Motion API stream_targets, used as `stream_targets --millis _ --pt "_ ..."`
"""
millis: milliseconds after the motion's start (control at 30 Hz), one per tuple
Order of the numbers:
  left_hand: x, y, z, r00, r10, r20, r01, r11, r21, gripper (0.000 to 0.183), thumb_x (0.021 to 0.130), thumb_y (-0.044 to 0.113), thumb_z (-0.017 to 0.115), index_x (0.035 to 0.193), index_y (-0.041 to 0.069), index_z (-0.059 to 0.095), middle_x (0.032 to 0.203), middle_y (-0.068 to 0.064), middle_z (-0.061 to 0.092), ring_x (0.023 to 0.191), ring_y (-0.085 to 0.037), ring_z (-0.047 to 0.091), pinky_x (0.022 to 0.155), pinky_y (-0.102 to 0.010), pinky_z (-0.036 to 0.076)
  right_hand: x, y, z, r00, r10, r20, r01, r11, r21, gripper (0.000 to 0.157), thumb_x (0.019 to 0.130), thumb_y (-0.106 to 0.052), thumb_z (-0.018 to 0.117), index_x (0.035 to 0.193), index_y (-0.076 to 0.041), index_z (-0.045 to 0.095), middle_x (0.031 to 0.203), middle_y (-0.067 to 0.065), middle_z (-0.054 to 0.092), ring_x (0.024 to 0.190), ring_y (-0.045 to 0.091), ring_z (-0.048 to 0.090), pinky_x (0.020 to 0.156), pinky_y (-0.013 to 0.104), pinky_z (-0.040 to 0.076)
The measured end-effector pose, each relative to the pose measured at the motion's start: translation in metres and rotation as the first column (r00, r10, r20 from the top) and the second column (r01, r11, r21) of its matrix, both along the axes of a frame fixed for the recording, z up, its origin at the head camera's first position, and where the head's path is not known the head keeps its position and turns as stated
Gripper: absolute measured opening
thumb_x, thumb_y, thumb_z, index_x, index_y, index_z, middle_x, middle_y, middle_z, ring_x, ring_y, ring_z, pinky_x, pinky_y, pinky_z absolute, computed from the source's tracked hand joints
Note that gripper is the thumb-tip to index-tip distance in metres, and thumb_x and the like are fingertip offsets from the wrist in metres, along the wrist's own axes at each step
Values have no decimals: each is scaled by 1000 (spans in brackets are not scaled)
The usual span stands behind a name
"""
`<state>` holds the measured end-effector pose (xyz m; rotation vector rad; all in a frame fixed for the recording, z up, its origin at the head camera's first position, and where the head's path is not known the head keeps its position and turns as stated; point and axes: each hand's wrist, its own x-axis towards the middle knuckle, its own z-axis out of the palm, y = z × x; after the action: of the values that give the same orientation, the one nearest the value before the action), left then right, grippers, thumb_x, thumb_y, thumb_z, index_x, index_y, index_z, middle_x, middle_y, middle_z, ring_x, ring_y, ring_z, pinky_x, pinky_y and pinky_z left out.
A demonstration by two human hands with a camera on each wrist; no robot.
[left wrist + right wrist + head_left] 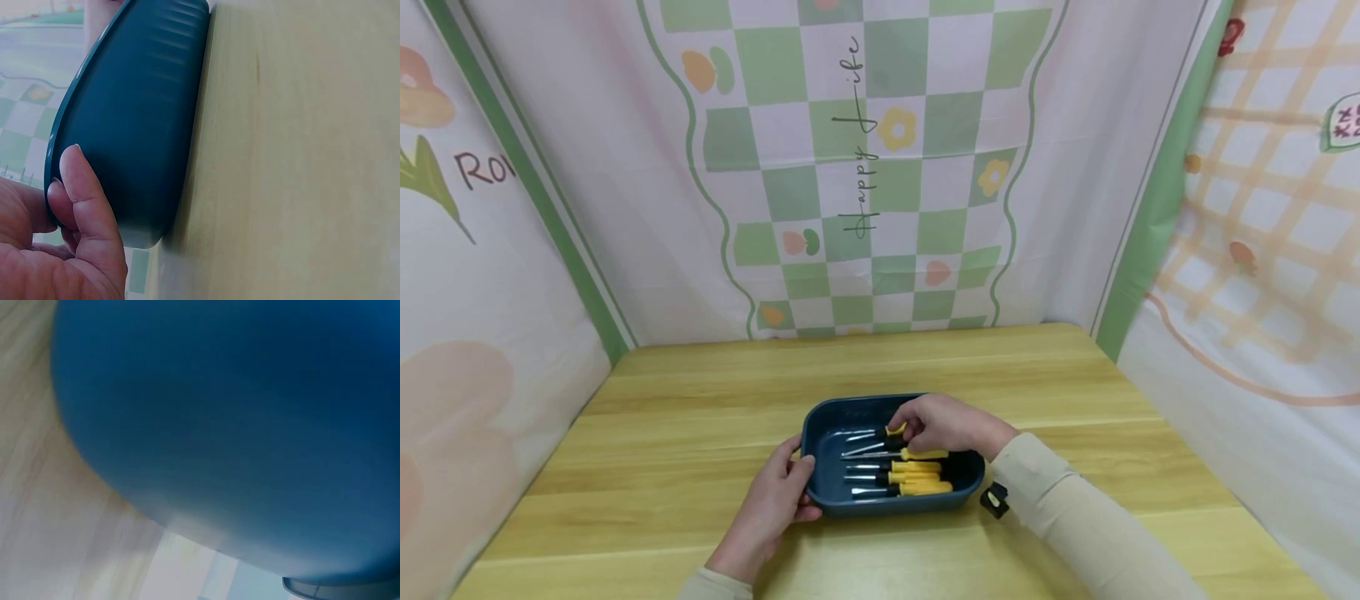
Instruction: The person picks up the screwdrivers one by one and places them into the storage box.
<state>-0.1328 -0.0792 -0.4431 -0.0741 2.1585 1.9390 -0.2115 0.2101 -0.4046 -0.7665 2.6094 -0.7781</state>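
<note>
A dark blue oblong tray [895,505] holds several screwdrivers [917,467] with yellow-and-black handles and metal shafts pointing left. My left hand [778,487] grips its left end, thumb over the rim and fingers outside; the left wrist view shows that hand [87,228] against the outer wall of the tray [137,112]. Over the far right side of the tray, my right hand [946,423] pinches the handle of the farthest screwdriver [861,436], partly hiding it. In the right wrist view the tray wall [219,425] fills most of the picture and the right hand is out of sight.
The tray stands on a wood-grain table [700,433]. A small black object [995,500] is by the right cuff, near the tray's right end. Patterned curtains [865,167] enclose the table at the back and both sides.
</note>
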Motion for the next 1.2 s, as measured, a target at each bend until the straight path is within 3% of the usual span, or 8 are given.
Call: stream_targets --millis 367,900,1200 --pt "0 0 0 1000 -1 11 2 1000 -2 54 112 27 46 163 12 32 109 -15 49 80 -22 56 63 -34 62 1 0 0 1000 -18 -3 18 1000 -6 32 96 -7 73 127 -13 72 105 -2 70 90 12 61 83 32 56" --pt "1 -1 0 1000 -7 11 7 1000 8 54 112 27 46 163 13 32 109 -15 49 80 -21 55 63 -33 62 2 2 4 1000 4 19 -2 993 -122 34 97 -12 72 131 -9 70 110 4 71 94 15 63 81 29 57" --pt "1 -2 0 1000 1 15 -2 1000 14 54 111 26 48 162 12 34 109 -15 50 79 -21 55 62 -33 62 5 7 8 1000 -30 0 30 985 -170 36 101 -22 69 135 -11 68 129 4 70 114 18 65 98 42 57"
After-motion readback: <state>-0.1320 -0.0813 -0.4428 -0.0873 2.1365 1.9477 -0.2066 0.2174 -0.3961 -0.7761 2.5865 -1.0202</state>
